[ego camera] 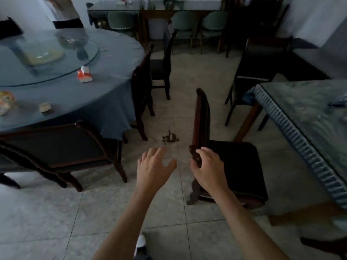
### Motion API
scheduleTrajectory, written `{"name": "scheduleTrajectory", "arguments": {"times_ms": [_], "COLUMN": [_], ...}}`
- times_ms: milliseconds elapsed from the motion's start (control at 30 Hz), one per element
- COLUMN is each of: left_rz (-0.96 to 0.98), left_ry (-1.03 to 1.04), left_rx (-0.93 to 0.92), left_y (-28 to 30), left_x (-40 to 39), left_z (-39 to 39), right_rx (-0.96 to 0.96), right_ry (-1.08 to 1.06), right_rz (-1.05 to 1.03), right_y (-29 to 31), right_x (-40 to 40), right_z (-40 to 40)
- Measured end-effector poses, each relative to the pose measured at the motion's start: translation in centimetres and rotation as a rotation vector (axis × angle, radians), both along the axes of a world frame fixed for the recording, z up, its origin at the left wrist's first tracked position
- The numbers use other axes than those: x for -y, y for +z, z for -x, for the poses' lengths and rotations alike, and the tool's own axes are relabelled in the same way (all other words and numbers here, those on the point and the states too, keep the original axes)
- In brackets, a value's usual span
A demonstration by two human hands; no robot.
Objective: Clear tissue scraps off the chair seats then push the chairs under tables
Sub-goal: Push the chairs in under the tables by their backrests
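A dark wooden chair [236,166] with a black padded seat stands in the aisle, its seat turned toward the rectangular table [300,117] on the right. My right hand [208,166] grips the near end of the chair's backrest top rail. My left hand [154,167] hovers over the floor to the left of the chair, fingers spread and holding nothing. The visible seat shows no tissue scraps. A small pile of dark debris [170,138] lies on the tiled floor just beyond my left hand.
A round table [105,94] with a blue cloth and glass turntable fills the left, with chairs [62,147] tucked around it. A red-and-white packet [84,74] lies on it. Another person [62,12] stands at the far side. More chairs [257,68] and tables [150,6] lie beyond.
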State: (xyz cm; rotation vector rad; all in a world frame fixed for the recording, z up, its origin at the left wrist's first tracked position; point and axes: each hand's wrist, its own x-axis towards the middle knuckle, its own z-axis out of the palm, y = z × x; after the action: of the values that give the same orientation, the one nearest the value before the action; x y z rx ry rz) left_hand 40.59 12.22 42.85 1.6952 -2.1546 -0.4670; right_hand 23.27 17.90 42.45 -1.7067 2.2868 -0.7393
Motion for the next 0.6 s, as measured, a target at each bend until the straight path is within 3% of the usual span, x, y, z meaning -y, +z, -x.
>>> {"name": "scheduleTrajectory", "arguments": {"times_ms": [300,600], "left_rz": [-0.017,-0.068], "left_ry": [-0.281,-0.498], "left_rx": [0.0,-0.03], "left_y": [1.3,0.4], "left_x": [13.8,23.4], "left_z": [-0.5,6.5], "right_rx": [0.075,0.144], "right_ry": [-0.303,-0.574], "right_rz": [-0.05,-0.069], "right_y": [0.7,-0.7], "right_x": [8.2,14.4], "right_z": [-2.1,2.1]}}
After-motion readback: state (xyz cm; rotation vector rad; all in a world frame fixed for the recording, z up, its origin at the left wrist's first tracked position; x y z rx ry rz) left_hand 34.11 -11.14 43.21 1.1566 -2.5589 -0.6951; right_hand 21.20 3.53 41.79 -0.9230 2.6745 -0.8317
